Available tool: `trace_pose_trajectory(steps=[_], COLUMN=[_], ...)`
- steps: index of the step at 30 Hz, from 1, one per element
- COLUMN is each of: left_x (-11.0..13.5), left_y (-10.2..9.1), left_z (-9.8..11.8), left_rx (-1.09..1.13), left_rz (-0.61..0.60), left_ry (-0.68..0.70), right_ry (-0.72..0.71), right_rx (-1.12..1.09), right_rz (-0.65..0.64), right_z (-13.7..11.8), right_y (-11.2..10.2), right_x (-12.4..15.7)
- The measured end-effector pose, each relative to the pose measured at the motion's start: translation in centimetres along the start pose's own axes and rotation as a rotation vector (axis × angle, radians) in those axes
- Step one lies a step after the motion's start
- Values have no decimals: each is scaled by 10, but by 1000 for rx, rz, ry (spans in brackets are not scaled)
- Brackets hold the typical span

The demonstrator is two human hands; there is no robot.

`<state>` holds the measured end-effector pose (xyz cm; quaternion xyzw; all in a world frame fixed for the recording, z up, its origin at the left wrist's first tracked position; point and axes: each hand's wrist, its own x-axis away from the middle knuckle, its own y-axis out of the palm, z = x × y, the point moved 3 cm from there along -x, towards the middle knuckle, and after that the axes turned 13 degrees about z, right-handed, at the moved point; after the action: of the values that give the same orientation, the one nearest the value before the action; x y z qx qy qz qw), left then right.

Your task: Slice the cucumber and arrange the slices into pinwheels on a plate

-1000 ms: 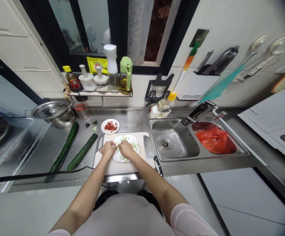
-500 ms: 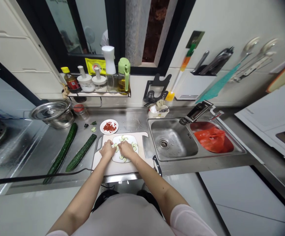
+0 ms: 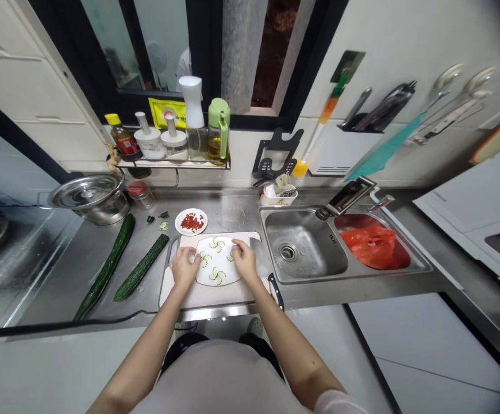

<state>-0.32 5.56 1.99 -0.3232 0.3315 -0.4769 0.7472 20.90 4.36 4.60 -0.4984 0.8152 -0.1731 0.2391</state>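
Observation:
A white plate (image 3: 210, 263) with cucumber slices lies on the cutting board (image 3: 185, 296). The cucumber slices (image 3: 217, 276) sit in small curved clusters near its edges. At the plate's left edge is my left hand (image 3: 185, 268), fingers bent and apart, beside one cluster. My right hand (image 3: 245, 261) is over the right edge, its fingers loosely curved and apart, partly hiding another cluster. Nothing is visibly held in either hand. Behind the board stands a small dish (image 3: 191, 222) of chopped red pieces. A knife (image 3: 276, 291) rests by the board's right edge.
Two cucumbers (image 3: 141, 268) lie to the left, with a lidded steel pot (image 3: 99, 201) behind them. Small green scraps (image 3: 163, 225) are beside the dish. On the right is a steel sink (image 3: 304, 244); a red bag (image 3: 368, 246) fills its second basin. Bottles stand on a rack (image 3: 176, 165).
My right hand has moved from the plate's middle to its right edge. My left hand has drawn slightly left. The slices at the centre left now show in full view.

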Motion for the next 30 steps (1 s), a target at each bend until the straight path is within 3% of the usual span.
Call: trace_pose_trajectory(steps=[3, 8, 13, 17, 22, 30], left_x=[6, 23, 47, 62, 65, 61], left_y=[-13, -24, -23, -17, -12, -14], left_z=[-7, -22, -36, -46, -50, -43], left_rx=[126, 234, 311, 336, 444, 523], left_rz=[103, 141, 106, 52, 76, 51], left_ry=[-10, -57, -85, -138, -135, -254], right_ry=[82, 122, 141, 148, 58, -170], right_rx=[-144, -195, -189, -184, -207, 58], right_rz=[167, 224, 227, 237, 170, -92], right_z=[5, 12, 25, 26, 3, -30], right_y=[-27, -58, -73, -75, -51, 36], right_x=[7, 26, 40, 36, 6, -75])
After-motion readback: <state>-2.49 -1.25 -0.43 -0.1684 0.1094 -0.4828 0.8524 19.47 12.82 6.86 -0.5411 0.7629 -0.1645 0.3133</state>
